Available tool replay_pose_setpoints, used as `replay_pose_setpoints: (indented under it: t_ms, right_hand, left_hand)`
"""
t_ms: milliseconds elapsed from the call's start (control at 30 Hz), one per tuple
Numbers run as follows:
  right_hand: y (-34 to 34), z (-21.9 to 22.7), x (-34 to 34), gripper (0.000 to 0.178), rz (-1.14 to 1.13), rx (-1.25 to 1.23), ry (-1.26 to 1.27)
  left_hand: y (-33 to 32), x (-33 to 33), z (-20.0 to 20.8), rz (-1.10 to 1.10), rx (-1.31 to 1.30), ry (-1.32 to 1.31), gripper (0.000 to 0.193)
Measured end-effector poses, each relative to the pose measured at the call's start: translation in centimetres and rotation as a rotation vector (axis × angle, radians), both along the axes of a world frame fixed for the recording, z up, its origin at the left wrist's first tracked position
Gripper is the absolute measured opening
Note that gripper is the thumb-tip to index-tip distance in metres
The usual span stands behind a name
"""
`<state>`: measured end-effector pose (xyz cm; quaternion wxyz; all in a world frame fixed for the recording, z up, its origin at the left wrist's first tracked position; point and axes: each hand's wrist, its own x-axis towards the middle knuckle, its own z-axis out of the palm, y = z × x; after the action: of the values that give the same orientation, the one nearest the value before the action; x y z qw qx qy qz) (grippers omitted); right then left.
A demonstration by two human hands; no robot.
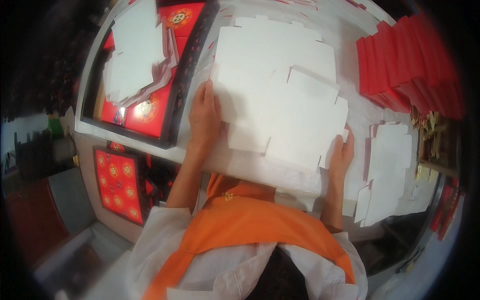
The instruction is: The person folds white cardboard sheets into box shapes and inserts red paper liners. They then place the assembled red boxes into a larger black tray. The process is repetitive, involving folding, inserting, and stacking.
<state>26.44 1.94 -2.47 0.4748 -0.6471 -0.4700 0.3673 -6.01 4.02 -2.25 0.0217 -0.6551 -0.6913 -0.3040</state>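
White card (270, 100) sits mid-table (240, 166) in front of me; I read the right hand (341, 152) as pinching its lower right edge, the left hand (204, 112) lies along its left edge, can't tell if gripping. Card outlines overlap and I can't tell the sheet count, so I'd hold both sides evenly, fingers light near the tabs to avoid creases, and stay clear of the red stack (400, 60).

Plain white across flat notched cardboard sheets (305, 120).
Solid red on stacked slim boxes (405, 65); round yellow motifs dotted over a rectangular red panel (120, 191).
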Motion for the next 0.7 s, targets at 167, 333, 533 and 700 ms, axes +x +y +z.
replay_pose_setpoints:
  t_ms: [167, 333, 533, 700]
  right_hand:
    - [0.0, 0.1, -0.1, 0.036, -0.015, -0.009, -0.041]
    - [0.1, 0.0, -0.3, 0.038, 0.003, 0.028, -0.067]
    - [0.1, 0.1, -0.5, 0.042, -0.03, 0.022, -0.005]
    - [0.0, 0.1, -0.6, 0.046, -0.049, 0.059, 0.06]
  left_hand:
    - [0.3, 0.0, 0.4, 0.03, -0.027, -0.248, 0.028]
    - [1.6, -1.7, 0.2, 0.076, -0.064, -0.258, 0.014]
    - [1.9, -0.2, 2.7, -0.025, -0.014, 0.354, 0.011]
    - [2.2, -0.4, 6.6, 0.017, -0.061, -0.564, 0.015]
